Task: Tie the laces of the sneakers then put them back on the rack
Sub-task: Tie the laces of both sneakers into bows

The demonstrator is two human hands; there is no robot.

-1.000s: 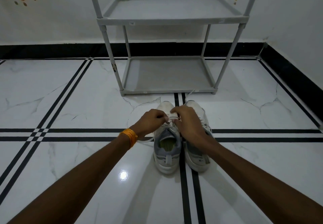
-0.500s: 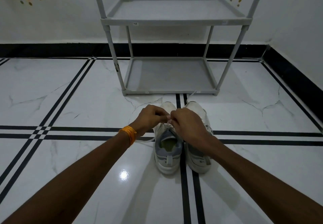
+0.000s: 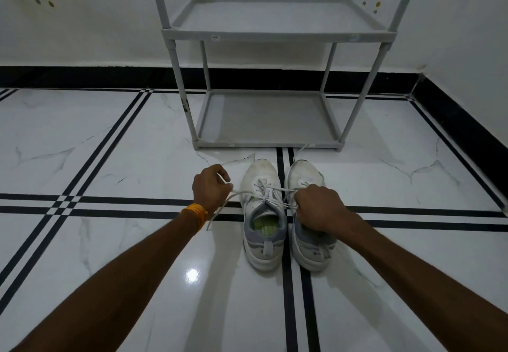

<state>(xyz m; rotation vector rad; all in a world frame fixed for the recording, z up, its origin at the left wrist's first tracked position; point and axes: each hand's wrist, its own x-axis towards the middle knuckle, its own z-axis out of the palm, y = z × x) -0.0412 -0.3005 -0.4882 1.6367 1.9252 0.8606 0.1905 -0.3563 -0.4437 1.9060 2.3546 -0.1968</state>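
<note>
Pulling outward, the left hand (image 3: 210, 188) and right hand (image 3: 319, 207) are each closed on an end of the lace (image 3: 270, 191) of the left sneaker (image 3: 262, 214), the lace stretched taut between them. Both sneakers stand side by side on the floor (image 3: 110, 159), toes toward the rack (image 3: 275, 33); the right sneaker (image 3: 309, 247) sits partly under the right hand. An orange band (image 3: 196, 214) circles the left wrist.

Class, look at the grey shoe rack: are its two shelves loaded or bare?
Bare. Both shelves of the rack show only grey surface; the sneakers stand on the floor before it.
</note>
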